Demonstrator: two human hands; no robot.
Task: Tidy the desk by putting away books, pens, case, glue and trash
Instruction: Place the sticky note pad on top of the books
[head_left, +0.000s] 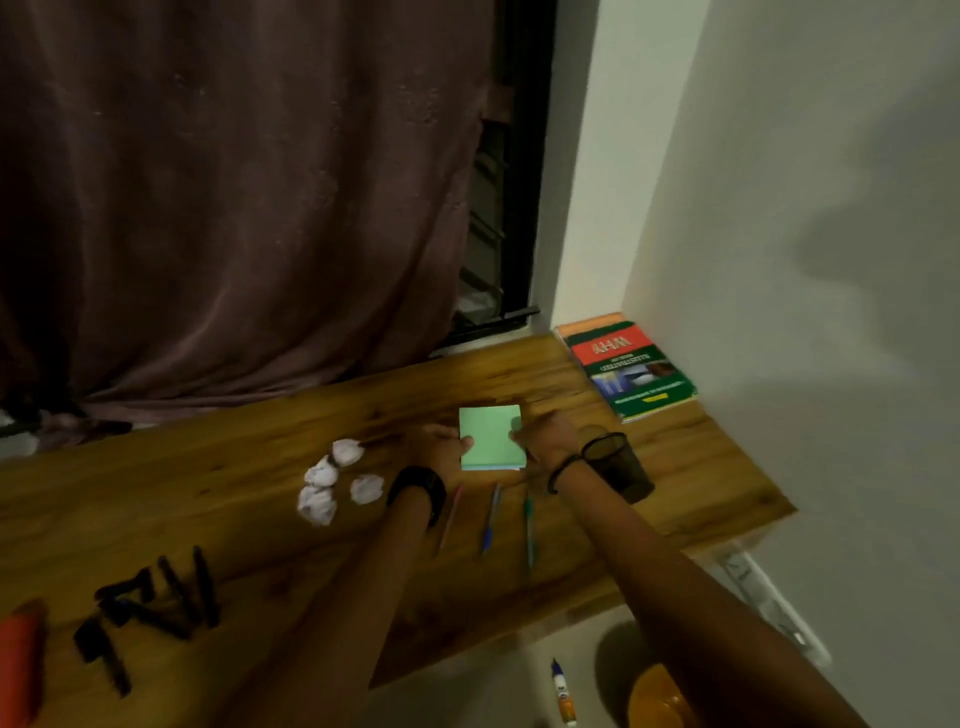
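A small green book (490, 436) lies near the middle of the wooden desk (208, 499). My left hand (441, 441) grips its left edge and my right hand (545, 436) grips its right edge. A stack of books (631, 371) sits in the far right corner against the wall. Three pens lie just in front of the green book: a pink one (451, 517), a blue one (491, 519) and a green one (529, 530). Several crumpled white paper balls (332, 483) lie to the left. A glue bottle (563, 693) lies on the floor below the desk edge.
A black mesh pen cup (621, 465) stands just right of my right wrist. Several black markers (150, 603) are scattered at the front left, beside a red case (21, 660) at the frame's edge. An orange bin (660, 701) stands on the floor. A dark curtain hangs behind the desk.
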